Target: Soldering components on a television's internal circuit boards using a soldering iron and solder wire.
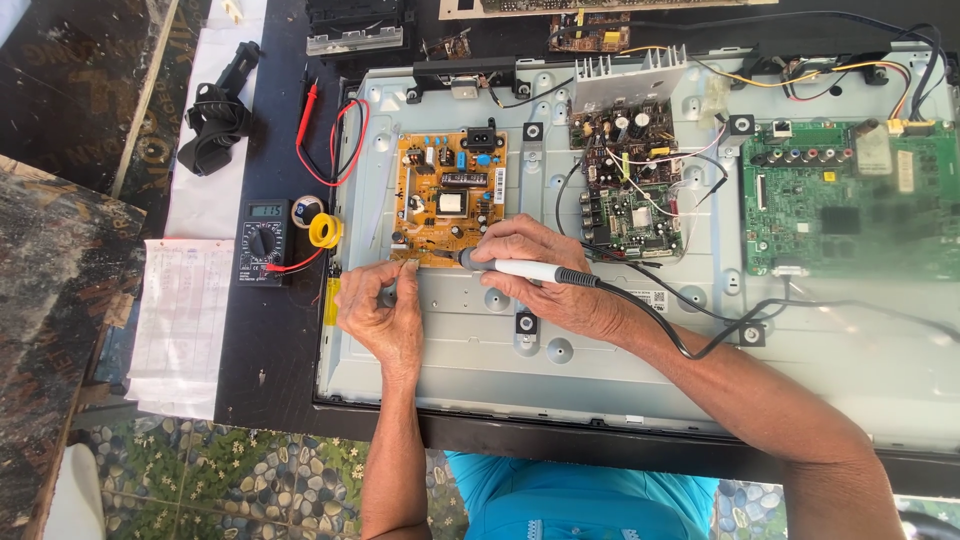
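My right hand (545, 275) grips a white soldering iron (528, 269) with a black cord, its tip at the lower edge of an orange power board (450, 195). My left hand (385, 310) pinches a thin strand of solder wire (404, 264) at the same edge, fingers closed on it. The board is mounted on the grey metal back of a flat television panel (620, 380) lying on the table.
A green main board (850, 200) sits at the right, a small crowded circuit board (630, 190) in the middle. Left of the panel lie a black multimeter (264, 240) with red leads, a yellow solder spool (325, 230), a paper sheet (185, 320) and a black tool (215, 115).
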